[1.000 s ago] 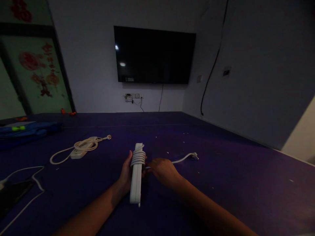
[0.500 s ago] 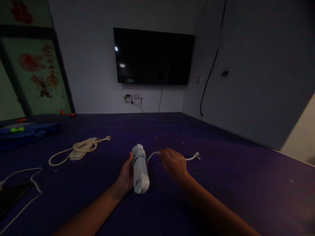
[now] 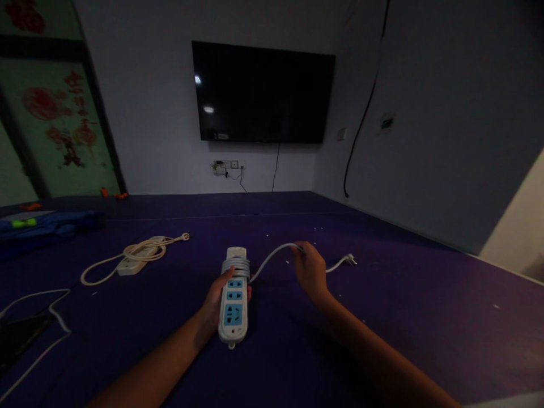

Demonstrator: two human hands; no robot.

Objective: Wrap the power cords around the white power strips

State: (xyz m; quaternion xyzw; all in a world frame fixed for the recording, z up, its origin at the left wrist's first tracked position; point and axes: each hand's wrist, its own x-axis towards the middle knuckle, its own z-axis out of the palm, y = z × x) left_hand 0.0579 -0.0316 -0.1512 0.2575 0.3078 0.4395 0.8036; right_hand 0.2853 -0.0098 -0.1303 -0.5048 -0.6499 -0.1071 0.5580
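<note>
My left hand (image 3: 215, 300) is closed round a white power strip (image 3: 233, 306) with blue sockets facing up. Several turns of its white cord (image 3: 236, 265) are wound round the strip's far end. My right hand (image 3: 309, 271) is closed on the loose part of that cord (image 3: 272, 256), lifted to the right of the strip. The cord's plug (image 3: 351, 259) lies on the purple floor beyond my right hand.
A second, cream power strip with a coiled cord (image 3: 140, 253) lies to the left. A thin white cable (image 3: 40, 297) and a dark flat object (image 3: 17, 334) are at the far left. A blue bundle (image 3: 46, 224) lies near the back left. A television (image 3: 261, 93) hangs on the wall ahead.
The strip has been turned over so its blue sockets face up. My right hand has moved up and to the right, drawing the cord out in an arc.
</note>
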